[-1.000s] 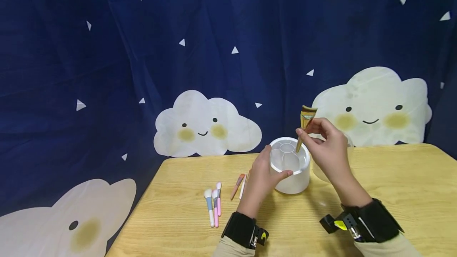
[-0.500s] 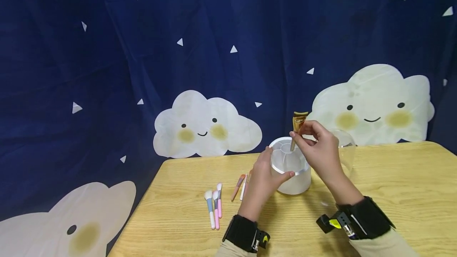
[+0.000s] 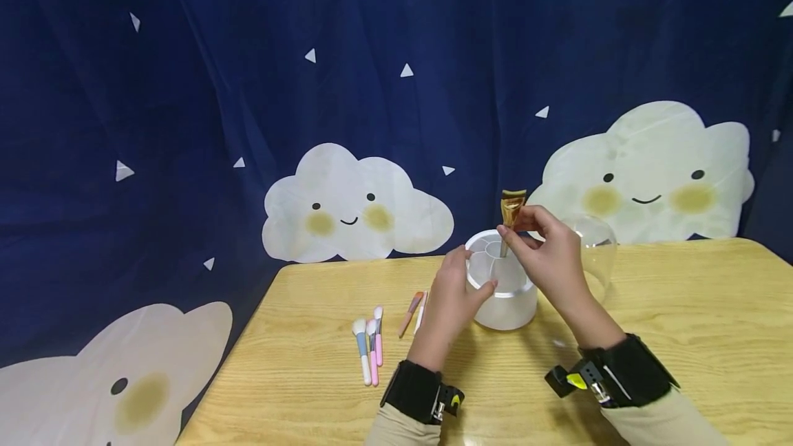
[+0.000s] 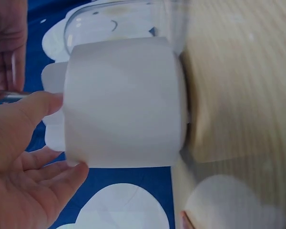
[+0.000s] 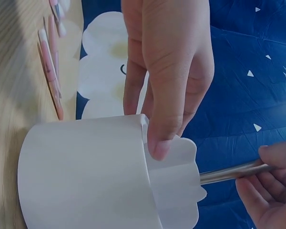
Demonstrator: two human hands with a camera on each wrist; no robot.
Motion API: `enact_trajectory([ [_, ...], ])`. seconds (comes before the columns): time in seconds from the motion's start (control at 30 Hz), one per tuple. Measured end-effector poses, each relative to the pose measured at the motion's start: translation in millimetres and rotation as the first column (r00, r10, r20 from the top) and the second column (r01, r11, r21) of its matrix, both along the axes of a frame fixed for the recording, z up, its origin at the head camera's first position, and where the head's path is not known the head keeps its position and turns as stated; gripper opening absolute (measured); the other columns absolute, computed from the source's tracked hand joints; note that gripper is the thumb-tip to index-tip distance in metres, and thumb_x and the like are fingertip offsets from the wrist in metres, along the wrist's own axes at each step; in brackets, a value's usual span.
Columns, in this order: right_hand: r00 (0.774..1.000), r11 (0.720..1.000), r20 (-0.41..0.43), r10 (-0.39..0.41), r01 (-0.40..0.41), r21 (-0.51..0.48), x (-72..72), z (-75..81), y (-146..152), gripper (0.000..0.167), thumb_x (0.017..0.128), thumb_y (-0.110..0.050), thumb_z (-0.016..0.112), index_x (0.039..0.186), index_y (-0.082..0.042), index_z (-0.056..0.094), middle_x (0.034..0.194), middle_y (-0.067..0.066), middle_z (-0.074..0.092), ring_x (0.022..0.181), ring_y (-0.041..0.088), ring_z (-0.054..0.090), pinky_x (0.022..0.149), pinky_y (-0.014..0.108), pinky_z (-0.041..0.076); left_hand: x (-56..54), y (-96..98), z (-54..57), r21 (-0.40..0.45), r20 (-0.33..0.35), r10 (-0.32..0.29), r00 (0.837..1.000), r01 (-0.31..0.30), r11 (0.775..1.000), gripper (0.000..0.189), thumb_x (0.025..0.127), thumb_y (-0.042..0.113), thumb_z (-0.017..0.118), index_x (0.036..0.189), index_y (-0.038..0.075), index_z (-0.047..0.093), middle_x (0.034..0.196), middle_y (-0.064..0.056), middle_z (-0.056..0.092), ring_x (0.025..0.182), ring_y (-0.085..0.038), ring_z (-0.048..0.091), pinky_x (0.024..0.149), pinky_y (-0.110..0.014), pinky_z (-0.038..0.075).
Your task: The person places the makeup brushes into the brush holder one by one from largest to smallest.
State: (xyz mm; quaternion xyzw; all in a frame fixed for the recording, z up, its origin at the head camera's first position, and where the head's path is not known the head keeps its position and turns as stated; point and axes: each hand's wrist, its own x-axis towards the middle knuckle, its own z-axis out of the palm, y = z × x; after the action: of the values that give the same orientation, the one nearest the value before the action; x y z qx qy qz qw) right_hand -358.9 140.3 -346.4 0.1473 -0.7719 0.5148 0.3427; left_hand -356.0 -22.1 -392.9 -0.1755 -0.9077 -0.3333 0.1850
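Observation:
A round white brush holder (image 3: pixel 504 312) with inner compartments stands upright on the table. My left hand (image 3: pixel 451 294) grips its rim from the left, thumb on the near side. In the right wrist view, the left thumb rests beside the holder's scalloped inner divider (image 5: pixel 174 176). My right hand (image 3: pixel 551 257) pinches a gold makeup brush (image 3: pixel 511 209), its flat, wide head up and its handle down over the divider. In the right wrist view the brush handle (image 5: pixel 224 174) meets the divider's top edge; its lower end is hidden, so which compartment it is at I cannot tell.
Several makeup brushes lie left of the holder: a blue-and-white brush (image 3: pixel 362 349), pink brushes (image 3: pixel 374 356) and an orange-tipped brush (image 3: pixel 411 314). A clear dome cover (image 3: pixel 597 253) stands behind my right hand. The wooden table (image 3: pixel 694 322) ends at a dark blue curtain.
My right hand has moved left with the gold brush, bringing it from the holder's right side to about its middle and more upright. The left hand keeps its place on the rim.

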Motion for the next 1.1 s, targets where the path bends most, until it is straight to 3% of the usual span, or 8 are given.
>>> enact_trajectory([
  [0.1,1.000,1.000,0.005,0.010,-0.010,-0.004,1.6,0.8,-1,0.025,0.088,-0.007,0.080,0.106,0.003,0.068,0.096,0.017,0.073,0.085,-0.007,0.060,0.072,0.007,0.051,0.5,-3.7,4.2,-0.008,0.006,-0.025,1.000,0.025,1.000,0.059,0.088,0.027,0.080,0.133,-0.003,0.056,0.132,-0.014,0.060,0.117,-0.023,0.062,0.099,-0.034,0.051],
  [0.23,1.000,1.000,0.018,-0.003,0.002,0.016,2.2,0.3,-1,0.026,0.088,-0.008,0.080,0.108,0.003,0.068,0.096,0.017,0.073,0.084,-0.007,0.060,0.071,0.006,0.050,2.1,-8.6,9.5,-0.035,0.071,-0.035,0.997,0.038,0.999,0.060,0.089,0.029,0.080,0.134,-0.001,0.055,0.132,-0.013,0.060,0.117,-0.023,0.061,0.099,-0.035,0.051],
  [0.37,0.999,0.999,0.031,-0.022,0.021,0.046,1.5,0.1,-1,0.026,0.088,-0.008,0.079,0.108,0.003,0.067,0.095,0.017,0.073,0.082,-0.009,0.058,0.069,0.005,0.049,3.9,-11.7,14.3,-0.068,0.161,-0.018,0.987,0.029,0.997,0.079,0.085,0.041,0.082,0.145,0.001,0.048,0.140,-0.011,0.058,0.124,-0.022,0.059,0.102,-0.038,0.049],
  [0.47,0.999,0.998,0.037,-0.022,0.019,0.062,0.7,-0.2,-1,0.025,0.089,-0.009,0.078,0.108,0.003,0.067,0.094,0.017,0.073,0.081,-0.010,0.058,0.069,0.005,0.049,4.4,-11.8,14.7,-0.085,0.185,0.000,0.983,0.016,0.996,0.094,0.080,0.049,0.084,0.151,0.003,0.044,0.147,-0.011,0.054,0.130,-0.022,0.056,0.104,-0.039,0.048],
  [0.6,0.998,0.995,0.053,-0.027,0.022,0.100,0.0,-0.9,-1,0.023,0.091,-0.011,0.077,0.107,0.003,0.067,0.093,0.016,0.073,0.080,-0.007,0.059,0.068,0.006,0.049,4.6,-10.0,10.5,-0.097,0.153,0.030,0.988,-0.016,0.995,0.096,0.078,0.052,0.084,0.150,0.004,0.045,0.149,-0.011,0.052,0.129,-0.024,0.057,0.103,-0.040,0.050],
  [0.8,0.995,0.985,0.083,-0.046,0.031,0.172,-0.3,-2.1,2,0.022,0.094,-0.015,0.074,0.105,0.002,0.068,0.094,0.016,0.073,0.086,0.022,0.069,0.068,0.009,0.049,6.6,-5.7,5.7,-0.122,0.093,0.070,0.993,-0.058,0.991,0.094,0.074,0.055,0.085,0.146,0.006,0.050,0.138,-0.009,0.059,0.117,-0.023,0.065,0.091,-0.037,0.055],
  [1.0,0.992,0.968,0.124,-0.039,0.006,0.251,0.7,0.1,4,0.022,0.093,-0.016,0.075,0.104,0.003,0.070,0.093,0.016,0.073,0.088,0.032,0.071,0.073,0.042,0.060,6.7,-5.2,4.4,-0.113,0.067,0.062,0.996,-0.054,0.992,0.096,0.073,0.054,0.087,0.147,0.007,0.049,0.138,-0.009,0.057,0.119,-0.022,0.062,0.094,-0.036,0.054],
  [1.1,0.990,0.963,0.137,-0.027,-0.011,0.268,1.0,1.0,6,0.021,0.093,-0.015,0.074,0.102,0.004,0.070,0.091,0.016,0.073,0.084,0.031,0.071,0.074,0.046,0.060,5.8,-5.5,4.7,-0.098,0.072,0.046,0.996,-0.039,0.994,0.097,0.073,0.054,0.087,0.149,0.006,0.048,0.143,-0.010,0.053,0.125,-0.023,0.059,0.099,-0.037,0.052],
])
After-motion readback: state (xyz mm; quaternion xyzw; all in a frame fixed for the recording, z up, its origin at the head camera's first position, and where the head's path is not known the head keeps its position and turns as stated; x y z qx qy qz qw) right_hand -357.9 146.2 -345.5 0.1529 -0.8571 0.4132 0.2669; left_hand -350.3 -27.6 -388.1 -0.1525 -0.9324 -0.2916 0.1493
